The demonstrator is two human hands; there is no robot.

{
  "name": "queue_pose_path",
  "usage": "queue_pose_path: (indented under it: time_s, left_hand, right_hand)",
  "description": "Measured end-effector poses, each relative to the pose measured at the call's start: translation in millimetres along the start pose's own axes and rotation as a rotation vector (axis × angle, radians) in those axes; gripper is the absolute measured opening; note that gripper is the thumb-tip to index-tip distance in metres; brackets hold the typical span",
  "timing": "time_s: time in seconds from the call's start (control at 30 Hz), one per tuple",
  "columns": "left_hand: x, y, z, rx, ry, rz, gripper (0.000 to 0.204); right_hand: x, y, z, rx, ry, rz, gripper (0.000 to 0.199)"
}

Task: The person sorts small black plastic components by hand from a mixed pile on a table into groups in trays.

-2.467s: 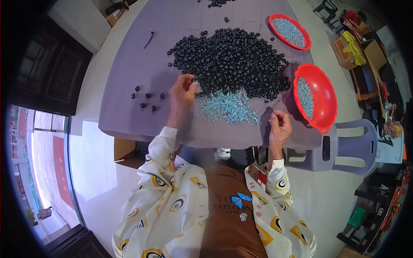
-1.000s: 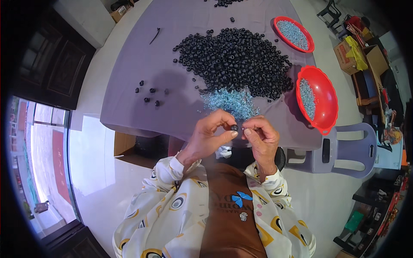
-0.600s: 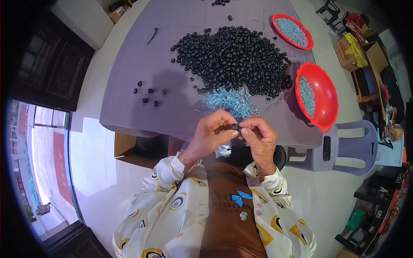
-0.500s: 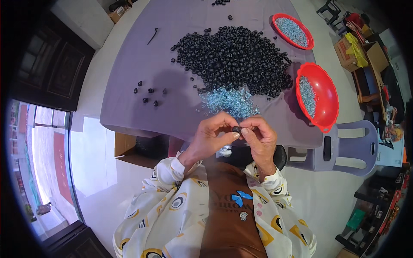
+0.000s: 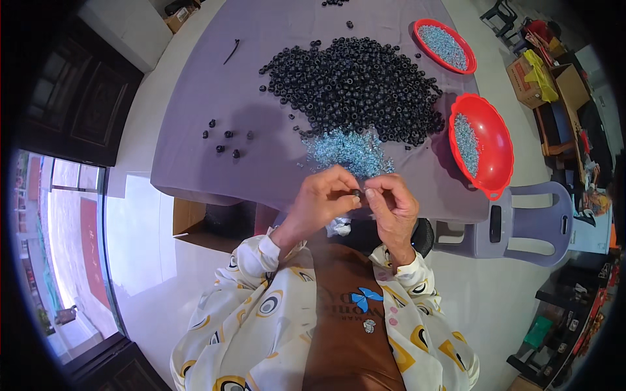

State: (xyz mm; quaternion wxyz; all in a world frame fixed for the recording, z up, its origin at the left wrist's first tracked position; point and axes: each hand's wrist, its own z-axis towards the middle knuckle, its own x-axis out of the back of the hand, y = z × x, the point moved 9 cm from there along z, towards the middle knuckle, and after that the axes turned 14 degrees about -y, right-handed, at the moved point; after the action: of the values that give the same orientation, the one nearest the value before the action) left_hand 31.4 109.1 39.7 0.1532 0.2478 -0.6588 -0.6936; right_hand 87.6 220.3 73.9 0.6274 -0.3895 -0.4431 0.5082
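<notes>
Just over the near edge of the table, my left hand (image 5: 319, 201) pinches a small round black bead-like piece (image 5: 356, 193) between thumb and forefinger. Close beside it, my right hand (image 5: 396, 207) has thumb and forefinger pressed together; whatever lies between those tips is too small to make out. Right beyond my fingers spreads a heap of tiny clear-blue pieces (image 5: 345, 153). It borders a large pile of black pieces (image 5: 352, 85), several showing a hole or hollow. A few black pieces (image 5: 228, 134) lie apart on the left of the cloth.
On the right, a scalloped red bowl (image 5: 497, 146) and a red plate (image 5: 471, 58) hold more clear-blue pieces. A grey plastic chair (image 5: 535, 225) bears a dark phone-like object (image 5: 496, 225). A thin black strip (image 5: 231, 52) lies far left; an open cardboard box (image 5: 186, 218) stands below the table edge.
The black piece has shifted slightly left with my left fingertips, and a small gap now shows between it and my right fingertips. The piles look the same.
</notes>
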Motion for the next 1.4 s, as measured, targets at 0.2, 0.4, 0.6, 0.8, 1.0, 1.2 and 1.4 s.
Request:
queue_pose_path:
  time_s: [0.2,0.4,0.6,0.8,1.0,1.2,1.4]
  left_hand:
    - [-2.8,-23.3,0.5,0.088,-0.042,-0.76,0.015]
    - [-8.1,-29.3,2.2,0.023,-0.064,-0.868,0.019]
    - [-7.4,-23.6,-0.7,-0.016,-0.066,-0.587,0.016]
    - [0.0,-22.9,-14.2,0.067,-0.051,-0.141,0.015]
    - [-10.9,-27.7,-23.0,0.108,-0.146,-0.182,0.015]
    - [-7.7,-38.2,-23.2,0.11,-0.075,-0.176,0.014]
    - [-11.4,-43.3,-19.0,0.087,-0.053,-0.274,0.014]
  right_hand:
    - [11.7,4.3,-2.8,-0.036,0.127,0.19,0.01]
    - [9.0,3.7,-3.1,-0.014,0.111,0.235,0.012]
    - [0.1,5.3,-1.0,-0.046,-0.023,0.067,0.01]
    - [-9.1,28.9,-8.3,-0.266,-0.156,0.36,0.011]
    - [-24.1,46.9,-27.0,-0.395,-0.284,0.604,0.012]
    - [-18.8,32.0,-28.5,-0.194,-0.209,0.151,0.009]
    - [-11.2,1.2,-32.1,-0.034,-0.016,-0.224,0.01]
